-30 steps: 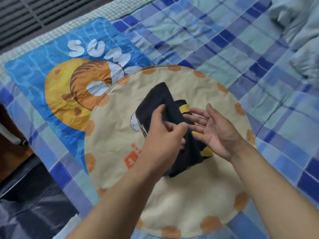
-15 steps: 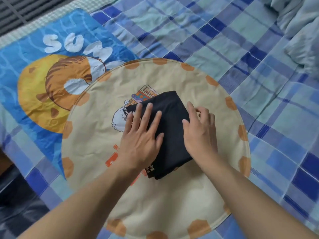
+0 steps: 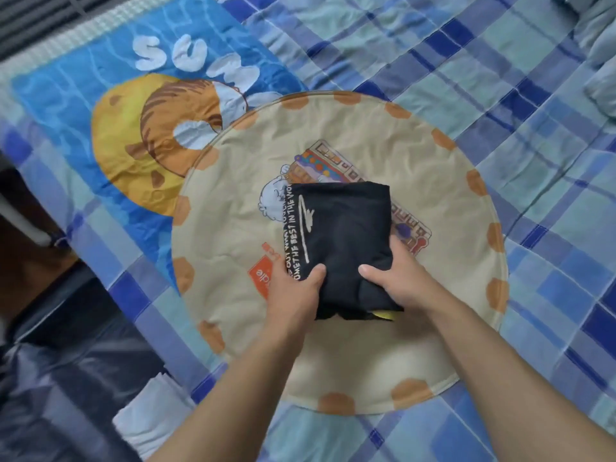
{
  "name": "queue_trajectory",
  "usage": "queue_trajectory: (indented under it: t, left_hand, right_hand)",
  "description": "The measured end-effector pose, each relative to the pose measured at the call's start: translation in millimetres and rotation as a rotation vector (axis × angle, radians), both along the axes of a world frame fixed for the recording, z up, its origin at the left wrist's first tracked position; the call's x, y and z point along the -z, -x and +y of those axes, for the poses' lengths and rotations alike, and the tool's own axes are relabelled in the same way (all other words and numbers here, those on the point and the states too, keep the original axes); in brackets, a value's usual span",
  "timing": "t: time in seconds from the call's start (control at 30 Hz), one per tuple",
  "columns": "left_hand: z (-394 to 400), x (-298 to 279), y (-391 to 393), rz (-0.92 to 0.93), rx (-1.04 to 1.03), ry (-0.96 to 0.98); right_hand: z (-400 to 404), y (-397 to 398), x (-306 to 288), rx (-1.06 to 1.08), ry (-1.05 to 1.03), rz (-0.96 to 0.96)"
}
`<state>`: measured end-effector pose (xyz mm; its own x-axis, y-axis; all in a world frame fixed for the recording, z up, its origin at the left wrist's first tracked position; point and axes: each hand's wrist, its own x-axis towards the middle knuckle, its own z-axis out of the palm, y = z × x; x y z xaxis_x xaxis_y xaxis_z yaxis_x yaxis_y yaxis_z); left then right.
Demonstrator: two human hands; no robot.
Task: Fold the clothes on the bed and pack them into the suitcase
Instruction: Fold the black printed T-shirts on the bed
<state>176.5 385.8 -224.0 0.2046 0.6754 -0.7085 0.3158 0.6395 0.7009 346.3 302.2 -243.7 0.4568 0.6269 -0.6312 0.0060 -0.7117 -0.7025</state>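
A black garment point(image 3: 343, 235), folded into a compact rectangle with white lettering along its left edge and a bit of yellow showing at its near end, lies on a round beige mat point(image 3: 233, 248) on the bed. My left hand point(image 3: 293, 295) grips its near left corner, thumb on top. My right hand point(image 3: 400, 278) grips its near right corner, thumb on top and fingers underneath. The suitcase's dark lining point(image 3: 60, 378) shows at the lower left, beside the bed.
A blue summer-print mat point(image 3: 100, 95) lies to the left on the blue checked bedsheet point(image 3: 500, 95). Crumpled pale bedding point(image 3: 600, 45) sits at the far right. White folded cloth point(image 3: 150, 421) lies at the bed's near edge by the suitcase.
Both hands were pressing flat on the folded garment; they have slid to its near end and taken hold of its corners. White lettering now faces up.
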Motion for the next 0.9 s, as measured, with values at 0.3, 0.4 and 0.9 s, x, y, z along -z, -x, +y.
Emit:
queue_trajectory:
  t: [0.3, 0.4, 0.9]
  left_hand:
    - [-26, -26, 297, -0.394, -0.267, 0.509]
    - [-40, -10, 396, -0.44, -0.679, 0.575]
    - [-23, 179, 605, -0.086, -0.767, 0.471]
  right_hand:
    - [-31, 269, -66, 0.473, 0.088, 1.049]
    - [-19, 385, -43, 0.517, 0.054, 0.982]
    - [16, 628, 174, 0.826, 0.194, 0.992]
